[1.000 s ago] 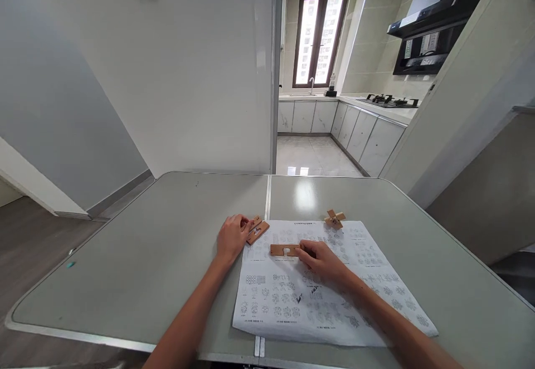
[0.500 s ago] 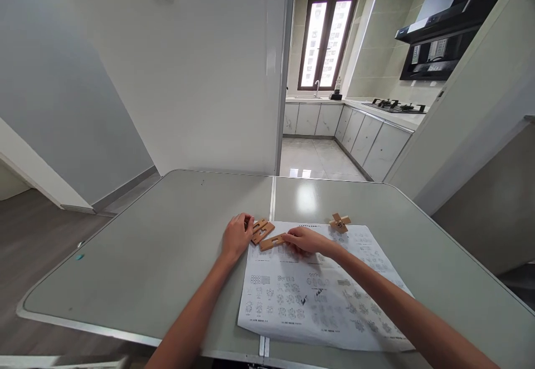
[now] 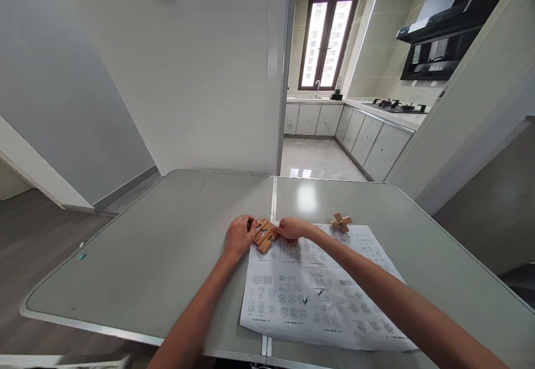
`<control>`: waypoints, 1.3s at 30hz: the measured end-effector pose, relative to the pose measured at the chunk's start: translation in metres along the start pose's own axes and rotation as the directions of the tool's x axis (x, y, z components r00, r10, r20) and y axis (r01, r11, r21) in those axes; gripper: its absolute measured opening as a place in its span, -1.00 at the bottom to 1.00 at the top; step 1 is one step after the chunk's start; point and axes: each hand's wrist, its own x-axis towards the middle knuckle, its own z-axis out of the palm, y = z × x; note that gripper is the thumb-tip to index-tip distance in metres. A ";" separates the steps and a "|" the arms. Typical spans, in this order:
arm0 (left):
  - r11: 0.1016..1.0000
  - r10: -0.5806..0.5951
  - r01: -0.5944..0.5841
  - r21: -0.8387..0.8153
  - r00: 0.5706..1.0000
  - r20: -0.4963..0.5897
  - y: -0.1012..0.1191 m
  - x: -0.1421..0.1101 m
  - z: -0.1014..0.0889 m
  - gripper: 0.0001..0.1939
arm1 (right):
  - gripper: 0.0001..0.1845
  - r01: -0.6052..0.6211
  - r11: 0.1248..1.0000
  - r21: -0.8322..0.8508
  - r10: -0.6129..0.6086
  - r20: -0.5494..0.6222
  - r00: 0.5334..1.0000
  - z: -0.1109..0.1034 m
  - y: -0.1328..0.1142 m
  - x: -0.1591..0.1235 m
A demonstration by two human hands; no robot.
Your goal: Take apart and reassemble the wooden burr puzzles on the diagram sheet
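Observation:
Several flat wooden puzzle pieces (image 3: pixel 263 234) with cut-out slots lie side by side at the upper left corner of a printed paper sheet (image 3: pixel 288 285). My left hand (image 3: pixel 241 237) is curled at their left end, thumb and fingertips closed against the far pieces. From the other side, my right hand (image 3: pixel 295 229) pinches the right end of the nearest piece, which lies up against the others. The right hand's lower fingers are folded under and partly hidden. Farther right, an assembled wooden cross-shaped puzzle (image 3: pixel 341 223) rests by the sheet's far edge.
The grey table (image 3: pixel 159 263) has a metal seam (image 3: pixel 273 199) down its middle and a metal rim. A small teal bit (image 3: pixel 81 256) lies near the left edge. Beyond the table are a wall and a kitchen doorway.
My right hand has moved left, bringing the nearest wooden piece from a slightly separate position up against the other pieces. The left hand has stayed at their left end.

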 end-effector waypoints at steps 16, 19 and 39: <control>0.965 0.262 -0.253 -0.072 0.951 0.162 0.015 -0.015 -0.006 -0.23 | -0.50 0.120 0.990 0.079 -0.060 -0.531 0.845 -0.020 0.100 -0.133; 0.965 0.261 -0.250 -0.084 0.948 0.183 0.015 -0.013 -0.009 -0.29 | -0.51 0.069 0.990 0.126 0.020 -0.599 0.801 -0.024 0.136 -0.153; 0.929 0.366 -0.350 -0.121 0.917 0.156 0.022 -0.011 -0.017 -0.48 | -0.65 -0.047 0.987 0.156 0.145 -0.715 0.684 -0.013 0.174 -0.095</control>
